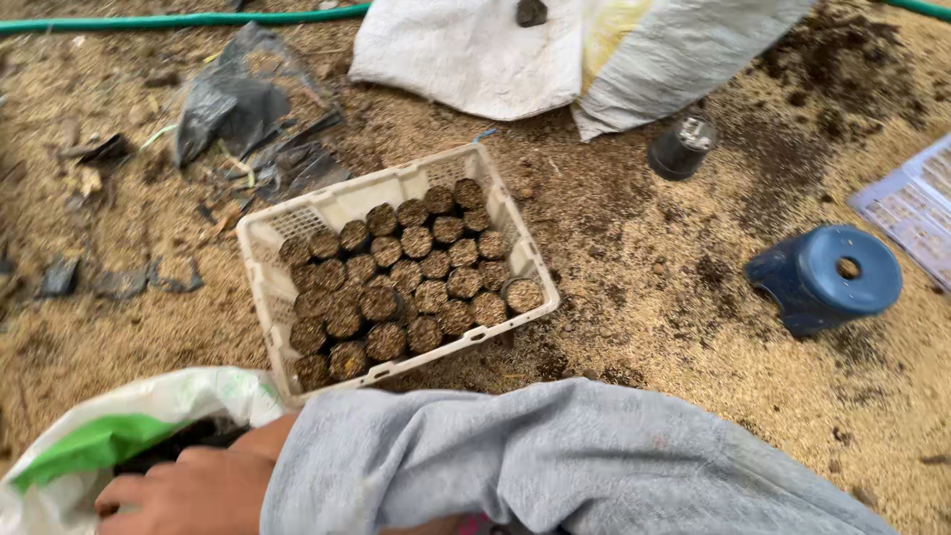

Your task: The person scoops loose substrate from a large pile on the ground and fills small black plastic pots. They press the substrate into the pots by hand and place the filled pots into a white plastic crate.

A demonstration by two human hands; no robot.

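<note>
Filling seemed underway: hand [188, 492] at lower left, fingers curled together, rested on the sack [109, 436] below the crate [260, 248] of soil-packed pots [416, 241].

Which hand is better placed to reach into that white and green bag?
Likely the right hand: its grey sleeve crosses from the right and it rests at the bag mouth, near the crate. The left hand is out of view.

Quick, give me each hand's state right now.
Left hand: not in view.
Right hand: fingers curled at the mouth of the white-and-green bag; grip cannot be told.
</note>
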